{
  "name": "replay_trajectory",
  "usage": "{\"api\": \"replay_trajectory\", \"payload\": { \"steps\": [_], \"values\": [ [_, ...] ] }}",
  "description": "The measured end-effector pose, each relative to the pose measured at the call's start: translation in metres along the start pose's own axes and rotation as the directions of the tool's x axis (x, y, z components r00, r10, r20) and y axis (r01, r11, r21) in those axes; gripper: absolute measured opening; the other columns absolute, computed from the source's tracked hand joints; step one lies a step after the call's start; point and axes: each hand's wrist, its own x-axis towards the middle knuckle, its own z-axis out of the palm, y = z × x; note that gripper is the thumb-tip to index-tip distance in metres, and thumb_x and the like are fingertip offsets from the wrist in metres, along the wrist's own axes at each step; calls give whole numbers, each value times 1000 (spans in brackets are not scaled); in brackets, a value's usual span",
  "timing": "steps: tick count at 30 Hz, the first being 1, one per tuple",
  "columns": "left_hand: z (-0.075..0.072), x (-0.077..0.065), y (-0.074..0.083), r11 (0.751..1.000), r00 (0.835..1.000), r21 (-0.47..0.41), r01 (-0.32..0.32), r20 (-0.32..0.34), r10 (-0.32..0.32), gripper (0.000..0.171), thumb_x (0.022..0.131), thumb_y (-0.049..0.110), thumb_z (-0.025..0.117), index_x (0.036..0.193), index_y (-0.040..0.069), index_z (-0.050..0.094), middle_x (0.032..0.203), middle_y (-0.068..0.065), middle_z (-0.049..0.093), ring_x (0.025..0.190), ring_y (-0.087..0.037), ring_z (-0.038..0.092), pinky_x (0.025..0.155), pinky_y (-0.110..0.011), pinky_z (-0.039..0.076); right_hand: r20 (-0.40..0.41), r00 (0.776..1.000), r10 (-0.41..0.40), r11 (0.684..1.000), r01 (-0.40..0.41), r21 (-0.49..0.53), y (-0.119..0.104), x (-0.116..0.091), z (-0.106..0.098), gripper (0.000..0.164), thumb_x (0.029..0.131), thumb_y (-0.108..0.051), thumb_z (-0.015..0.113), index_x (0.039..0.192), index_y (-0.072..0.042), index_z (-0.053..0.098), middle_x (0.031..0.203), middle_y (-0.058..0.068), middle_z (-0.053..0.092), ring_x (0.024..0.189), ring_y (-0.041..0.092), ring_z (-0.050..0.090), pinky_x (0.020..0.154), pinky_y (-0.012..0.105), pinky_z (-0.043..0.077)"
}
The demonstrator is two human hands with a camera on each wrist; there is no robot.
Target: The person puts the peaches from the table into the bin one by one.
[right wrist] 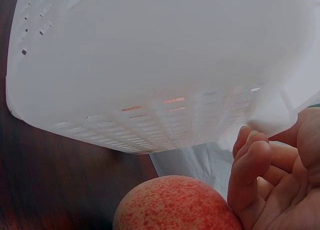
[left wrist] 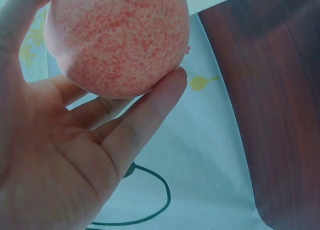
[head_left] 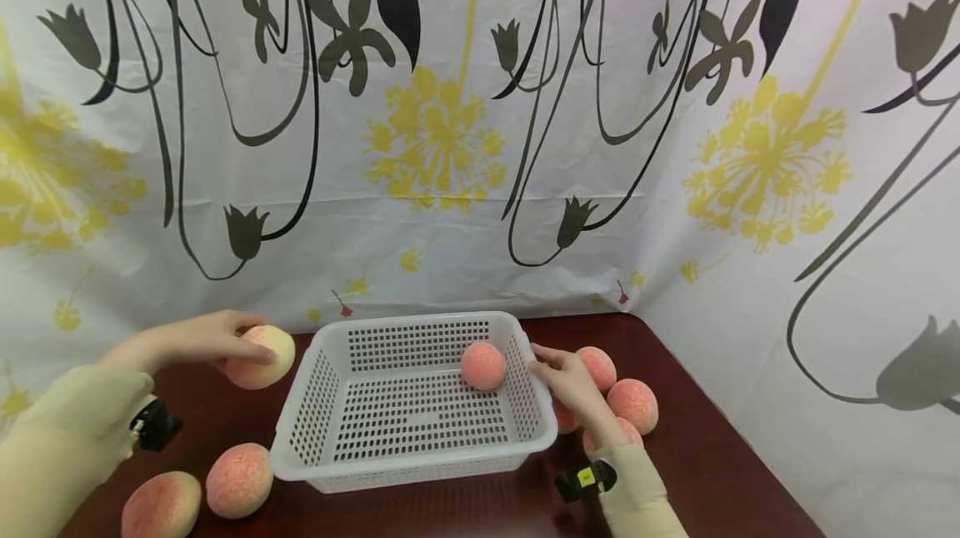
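Observation:
In the head view, my left hand (head_left: 206, 339) holds a peach (head_left: 264, 357) in the air beside the left end of a white plastic basket (head_left: 405, 466). The left wrist view shows the thumb and fingers around this peach (left wrist: 120, 40), its speckled pink side facing the camera. One pink peach (head_left: 483, 366) lies inside the basket near its right wall. My right hand (head_left: 573, 384) grips the basket's right rim. From the right wrist, its curled fingers (right wrist: 252, 162) show under the rim, with another peach (right wrist: 175, 205) close below them.
Two peaches, one nearer the basket (head_left: 240, 480) and one farther left (head_left: 161, 506), sit on the dark wooden table (head_left: 420, 513). Several more peaches (head_left: 633, 405) lie right of the basket, partly behind my right forearm. A flower-printed cloth (head_left: 450, 254) hangs behind the table.

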Motion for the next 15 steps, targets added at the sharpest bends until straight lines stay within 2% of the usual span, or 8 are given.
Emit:
{"api": "replay_trajectory", "payload": {
  "steps": [3, 7, 15],
  "values": [
    [1, 7, 5, 1000, 1000, 10, 28, -12, -28, 46, 79, 32, 63, 113, 2, 52, 88, -7, 57, 74, -19, 54, 58, -35, 47, -4, 1000, 7, 1000, -7, 2, 0, 0, 3, 44, 88, -17, 54, 130, -8, 44, 104, 15, 59, 83, 24, 61, 67, 36, 49],
    [7, 24, 12, 1000, 1000, 1, 23, -1, -23, 53, 78, 34, 64, 118, 1, 49, 92, -7, 57, 78, -18, 55, 61, -34, 47, -13, 1000, 18, 1000, -18, -16, 0, -2, 0, 43, 88, -17, 54, 129, -8, 45, 103, 14, 60, 82, 23, 61, 67, 36, 49],
    [23, 52, 25, 998, 998, -61, -28, 50, 31, 49, 78, 32, 65, 115, 4, 51, 93, -8, 57, 79, -20, 56, 63, -35, 48, -14, 1000, 4, 1000, -5, -13, -2, -1, 1, 43, 88, -16, 54, 129, -6, 45, 104, 15, 60, 82, 23, 61, 66, 35, 49]
  ]
}}
